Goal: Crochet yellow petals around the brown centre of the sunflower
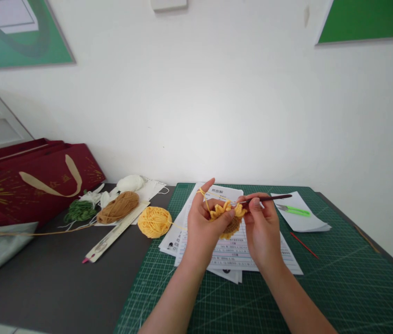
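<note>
My left hand [205, 227] pinches a round crocheted piece [231, 226] with a brown centre and yellow petals; its index finger points up with yellow yarn looped around it. Closed around a dark-handled crochet hook [273, 197], my right hand [262, 227] is at the piece's right side. The hook's tip meets the upper edge of the petals. From my left hand, yarn runs left to a yellow ball [154, 222]. Printed sheets [231, 262] lie beneath both hands.
A green cutting mat [342, 287] carries white paper [313, 221], green snips [294, 210] and a red stick [304, 245]. To the left are brown yarn [118, 208], green yarn [80, 211], white yarn [130, 183], a ruler [113, 236] and a red bag [43, 176].
</note>
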`<action>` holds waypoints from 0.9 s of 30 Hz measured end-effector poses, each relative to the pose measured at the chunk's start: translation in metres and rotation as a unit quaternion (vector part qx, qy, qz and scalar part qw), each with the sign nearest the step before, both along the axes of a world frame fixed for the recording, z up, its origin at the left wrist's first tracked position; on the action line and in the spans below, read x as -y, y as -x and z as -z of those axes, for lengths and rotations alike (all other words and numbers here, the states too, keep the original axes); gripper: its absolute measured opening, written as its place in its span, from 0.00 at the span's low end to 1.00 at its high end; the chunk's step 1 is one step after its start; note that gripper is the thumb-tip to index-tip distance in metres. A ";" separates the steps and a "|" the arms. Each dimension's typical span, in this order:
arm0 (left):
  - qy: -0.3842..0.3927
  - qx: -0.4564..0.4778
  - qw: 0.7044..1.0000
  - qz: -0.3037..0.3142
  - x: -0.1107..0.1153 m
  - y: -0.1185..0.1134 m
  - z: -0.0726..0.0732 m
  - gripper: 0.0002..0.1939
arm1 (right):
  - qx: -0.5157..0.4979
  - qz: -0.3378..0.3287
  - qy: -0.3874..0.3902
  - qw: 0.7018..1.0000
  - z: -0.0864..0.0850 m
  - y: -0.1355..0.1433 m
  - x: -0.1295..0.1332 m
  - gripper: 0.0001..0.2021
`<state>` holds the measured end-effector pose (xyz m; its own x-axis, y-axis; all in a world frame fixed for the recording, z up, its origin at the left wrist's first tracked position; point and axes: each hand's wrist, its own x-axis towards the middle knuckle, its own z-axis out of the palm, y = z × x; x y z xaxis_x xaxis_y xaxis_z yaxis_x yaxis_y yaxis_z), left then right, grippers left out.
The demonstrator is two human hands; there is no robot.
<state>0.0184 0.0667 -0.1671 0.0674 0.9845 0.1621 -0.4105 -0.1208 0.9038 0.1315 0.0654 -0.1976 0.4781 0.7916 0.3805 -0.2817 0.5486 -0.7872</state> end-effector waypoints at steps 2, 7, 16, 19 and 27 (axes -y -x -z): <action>0.007 0.005 1.000 0.003 0.001 0.000 -0.003 0.47 | 0.045 0.025 -0.017 0.999 -0.001 -0.003 0.001 0.06; 0.033 0.029 0.999 0.005 0.006 0.000 -0.008 0.48 | 0.194 0.105 -0.082 0.972 -0.004 -0.022 0.006 0.01; 0.149 0.126 0.974 0.113 0.004 -0.001 -0.004 0.51 | 0.200 0.105 -0.115 0.967 -0.004 -0.016 0.006 0.04; 0.125 0.134 0.977 0.111 0.006 0.000 -0.007 0.52 | 0.133 0.028 -0.080 0.987 -0.002 -0.006 0.004 0.02; 0.055 0.073 0.992 0.089 0.007 0.007 -0.015 0.46 | 0.060 -0.098 -0.023 0.993 -0.007 -0.022 0.003 0.08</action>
<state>0.0116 0.0592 -0.1525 0.2260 0.9712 0.0760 -0.5448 0.0613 0.8363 0.1537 0.0623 -0.1902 0.2652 0.8454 0.4636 -0.2930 0.5287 -0.7966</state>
